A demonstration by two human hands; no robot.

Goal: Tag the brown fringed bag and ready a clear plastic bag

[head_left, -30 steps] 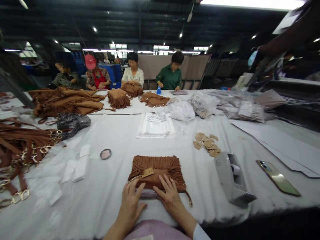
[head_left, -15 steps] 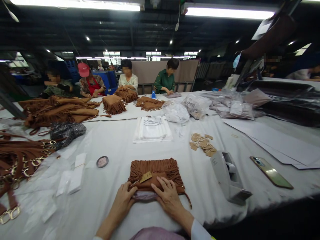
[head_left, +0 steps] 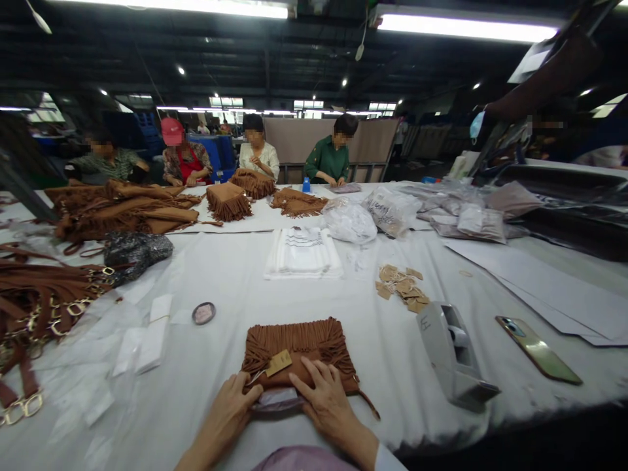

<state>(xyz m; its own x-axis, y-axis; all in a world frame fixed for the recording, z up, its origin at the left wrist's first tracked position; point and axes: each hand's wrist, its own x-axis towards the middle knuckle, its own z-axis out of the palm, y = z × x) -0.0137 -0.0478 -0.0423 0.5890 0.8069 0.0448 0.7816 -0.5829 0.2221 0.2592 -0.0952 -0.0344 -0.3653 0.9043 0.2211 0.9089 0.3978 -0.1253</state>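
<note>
A brown suede fringed bag (head_left: 299, 347) lies flat on the white table cover (head_left: 235, 275) right in front of me, with a small tan paper tag (head_left: 277, 363) on it. My left hand (head_left: 228, 412) grips the near left edge of the bag, fingers curled at its opening where pale stuffing shows. My right hand (head_left: 324, 402) rests on the bag's near right part, fingers spread and pressing down.
A grey tape dispenser (head_left: 454, 356) and a phone (head_left: 537, 356) lie to the right. Loose tan tags (head_left: 402, 288), a folded white cloth stack (head_left: 303, 254), brown straps with gold buckles (head_left: 39, 307) and more fringed bags (head_left: 122, 206) are about. Several people sit at the far side.
My left hand has slid from lying flat on the bag to curling at its near edge. The view has shifted slightly; the bag stays where it was.
</note>
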